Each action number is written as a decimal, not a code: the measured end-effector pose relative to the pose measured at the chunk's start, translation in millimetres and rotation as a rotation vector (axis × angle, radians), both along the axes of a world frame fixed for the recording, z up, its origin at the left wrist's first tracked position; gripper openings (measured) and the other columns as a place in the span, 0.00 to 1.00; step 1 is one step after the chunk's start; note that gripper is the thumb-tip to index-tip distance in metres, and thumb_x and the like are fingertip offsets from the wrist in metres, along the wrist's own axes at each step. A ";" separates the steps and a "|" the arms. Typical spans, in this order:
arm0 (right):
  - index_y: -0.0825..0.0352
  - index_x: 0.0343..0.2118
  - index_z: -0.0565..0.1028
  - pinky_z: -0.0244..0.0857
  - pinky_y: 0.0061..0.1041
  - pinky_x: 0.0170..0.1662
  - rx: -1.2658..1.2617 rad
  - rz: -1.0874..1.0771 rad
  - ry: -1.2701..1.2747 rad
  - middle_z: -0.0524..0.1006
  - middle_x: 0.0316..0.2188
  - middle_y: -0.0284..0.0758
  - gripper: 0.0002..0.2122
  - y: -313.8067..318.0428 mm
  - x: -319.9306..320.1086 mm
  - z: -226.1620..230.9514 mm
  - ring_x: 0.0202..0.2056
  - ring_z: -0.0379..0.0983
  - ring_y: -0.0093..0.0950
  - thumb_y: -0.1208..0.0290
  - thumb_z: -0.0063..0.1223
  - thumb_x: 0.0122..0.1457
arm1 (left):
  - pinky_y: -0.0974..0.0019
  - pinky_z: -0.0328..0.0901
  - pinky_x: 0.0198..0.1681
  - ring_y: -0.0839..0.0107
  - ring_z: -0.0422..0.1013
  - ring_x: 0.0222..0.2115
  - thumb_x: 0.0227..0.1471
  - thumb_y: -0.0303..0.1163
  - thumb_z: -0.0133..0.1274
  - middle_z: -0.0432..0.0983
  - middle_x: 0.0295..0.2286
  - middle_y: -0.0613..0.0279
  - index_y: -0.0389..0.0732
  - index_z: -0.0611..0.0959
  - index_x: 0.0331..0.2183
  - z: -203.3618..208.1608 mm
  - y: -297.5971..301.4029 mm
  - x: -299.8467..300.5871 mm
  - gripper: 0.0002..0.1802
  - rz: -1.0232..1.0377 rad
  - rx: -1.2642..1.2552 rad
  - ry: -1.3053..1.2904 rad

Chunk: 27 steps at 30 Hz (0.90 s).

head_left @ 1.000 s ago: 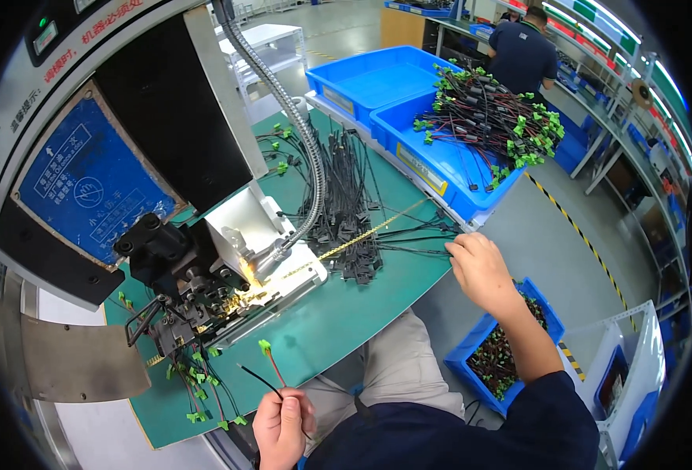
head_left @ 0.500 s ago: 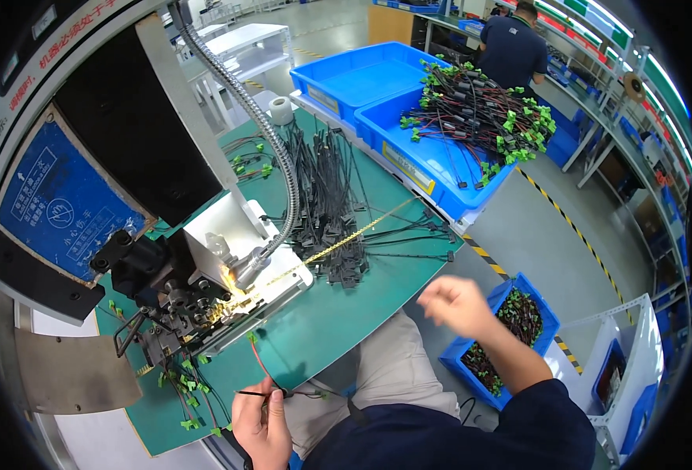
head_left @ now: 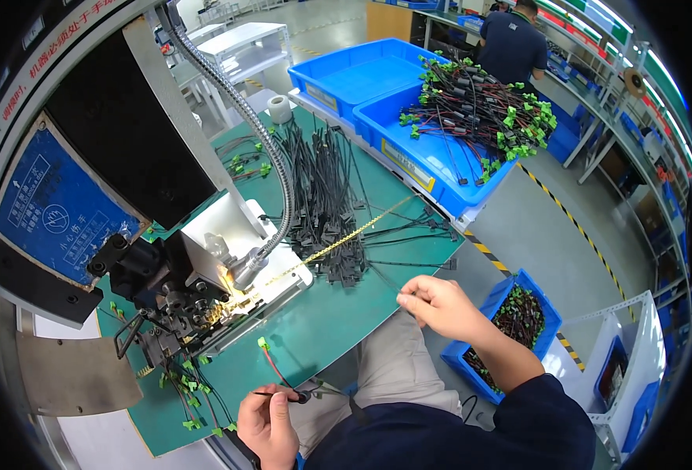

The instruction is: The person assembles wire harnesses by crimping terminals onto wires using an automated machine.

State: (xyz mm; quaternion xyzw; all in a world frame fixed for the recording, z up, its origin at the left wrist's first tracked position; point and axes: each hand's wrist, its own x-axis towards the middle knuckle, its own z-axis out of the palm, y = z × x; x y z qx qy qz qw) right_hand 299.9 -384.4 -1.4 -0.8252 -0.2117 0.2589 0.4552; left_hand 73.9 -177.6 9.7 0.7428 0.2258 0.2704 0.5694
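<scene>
At the table's front edge, my left hand [head_left: 269, 427] is closed on a cable with red and black wires [head_left: 271, 363]. A green connector [head_left: 263, 343] tops its far end, and a dark bulge sits beside my fingers. My right hand [head_left: 440, 307] is pinched above the table's right front edge. From its fingertips a faint, thin dark wire runs toward the heap of black cables [head_left: 326, 207] on the green table [head_left: 283, 356]. To the left stands a bench machine with a lit metal work head [head_left: 232, 301].
A gold terminal strip [head_left: 362, 229] crosses the black cables to the machine. Two blue bins stand at the back, the nearer one [head_left: 409, 168] heaped with green-ended cables. Another blue bin [head_left: 551, 313] sits low at right. A person [head_left: 510, 47] works farther off.
My right hand has moved left and slightly up, to the table edge near the black cables. My left hand has shifted slightly right and down; the green connector has swung right.
</scene>
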 end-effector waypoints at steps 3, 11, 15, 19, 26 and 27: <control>0.70 0.32 0.73 0.63 0.21 0.23 -0.023 0.007 -0.420 0.75 0.23 0.34 0.10 6.6 13.6 -7.7 0.20 0.72 0.20 0.67 0.50 0.61 | 0.73 0.68 0.31 0.74 0.72 0.26 0.56 0.22 0.51 0.75 0.30 0.56 0.35 0.74 0.41 3.0 -25.0 17.8 0.09 0.020 -0.398 -0.389; 0.69 0.29 0.69 0.60 0.19 0.20 0.269 -0.020 0.055 0.70 0.20 0.29 0.08 -6.4 42.2 -10.9 0.15 0.65 0.16 0.69 0.47 0.62 | 0.55 0.71 0.47 0.57 0.62 0.53 0.62 0.26 0.37 0.55 0.53 0.46 0.38 0.60 0.35 -24.7 -67.8 152.7 0.04 -0.549 -0.707 -0.058; 0.69 0.30 0.69 0.59 0.18 0.20 0.332 0.073 0.063 0.70 0.24 0.29 0.06 -12.5 48.1 -11.8 0.17 0.63 0.15 0.72 0.46 0.62 | 0.54 0.68 0.51 0.62 0.59 0.53 0.62 0.27 0.38 0.54 0.51 0.56 0.39 0.61 0.33 -33.0 -65.7 193.1 0.05 -0.418 -0.867 -0.053; 0.70 0.28 0.68 0.57 0.16 0.20 0.400 0.060 0.106 0.71 0.28 0.34 0.07 -43.7 61.8 -12.6 0.18 0.62 0.14 0.74 0.43 0.61 | 0.53 0.66 0.53 0.61 0.59 0.54 0.62 0.27 0.39 0.54 0.51 0.55 0.40 0.62 0.33 -34.7 -71.9 202.2 0.05 -0.393 -0.907 -0.057; 0.73 0.25 0.71 0.55 0.18 0.15 0.627 -0.015 0.414 0.72 0.30 0.44 0.03 -122.4 47.2 -10.7 0.13 0.65 0.21 0.79 0.46 0.52 | 0.53 0.67 0.52 0.61 0.61 0.53 0.61 0.26 0.41 0.55 0.51 0.57 0.38 0.64 0.32 -34.7 -69.6 189.0 0.05 -0.349 -0.925 -0.100; 0.73 0.25 0.71 0.56 0.19 0.14 0.621 -0.038 0.542 0.72 0.31 0.46 0.02 -125.6 38.0 -13.5 0.13 0.65 0.22 0.81 0.47 0.49 | 0.54 0.69 0.50 0.61 0.62 0.52 0.61 0.25 0.42 0.56 0.51 0.57 0.37 0.66 0.32 -34.8 -67.0 180.7 0.04 -0.352 -0.958 -0.108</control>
